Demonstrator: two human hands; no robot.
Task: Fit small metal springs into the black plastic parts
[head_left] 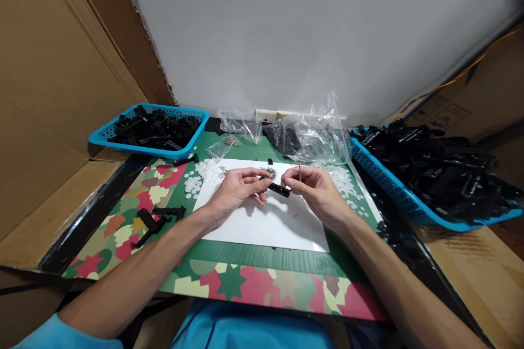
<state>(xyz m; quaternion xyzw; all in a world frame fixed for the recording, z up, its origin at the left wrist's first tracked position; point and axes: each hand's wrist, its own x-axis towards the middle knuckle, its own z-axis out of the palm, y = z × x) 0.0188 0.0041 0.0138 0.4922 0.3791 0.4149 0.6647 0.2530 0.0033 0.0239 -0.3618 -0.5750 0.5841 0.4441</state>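
Over the white sheet (262, 229), my left hand (241, 188) grips one end of a small black plastic part (279, 190) between thumb and fingers. My right hand (313, 188) is at the part's other end, its thumb and fingers pinched together; a thin metal tool (300, 170) sticks up from among them. Whether the right fingertips also touch the black part is too small to tell. Just behind the hands, a pile of tiny metal pieces (270, 173) lies on the sheet.
Blue baskets of black parts stand at the left (190, 148) and right (380, 177). Clear plastic bags (315, 139) lie near the wall. White discs (194, 180) flank the sheet. Loose black parts (153, 223) rest beside my left forearm.
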